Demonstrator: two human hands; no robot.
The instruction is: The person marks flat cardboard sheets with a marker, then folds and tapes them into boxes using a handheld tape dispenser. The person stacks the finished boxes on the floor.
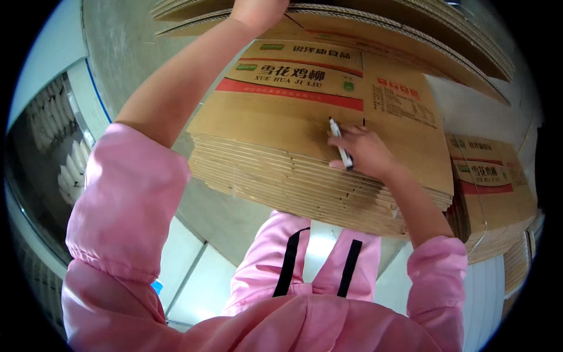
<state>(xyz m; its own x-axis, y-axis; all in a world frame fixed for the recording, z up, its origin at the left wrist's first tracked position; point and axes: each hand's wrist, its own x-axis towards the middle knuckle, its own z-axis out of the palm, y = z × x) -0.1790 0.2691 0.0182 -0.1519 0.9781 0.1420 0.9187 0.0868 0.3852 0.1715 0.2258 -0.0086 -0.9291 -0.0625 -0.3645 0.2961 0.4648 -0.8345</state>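
A thick stack of flattened brown cardboard boxes (281, 126) with red and green printing lies in front of me. My right hand (363, 151) rests on the top sheet and grips a white marker pen (340, 144), tip pointing up and away. My left hand (258, 9) is raised at the top edge and lifts several folded cardboard sheets (381, 29) above the stack; its fingers are cut off by the frame. Both arms wear pink sleeves.
A second, lower stack of flattened boxes (489, 193) sits to the right. A grey concrete floor (123, 53) shows at upper left, white panels (193, 276) below the stack, and a shelf of white objects (70, 164) at far left.
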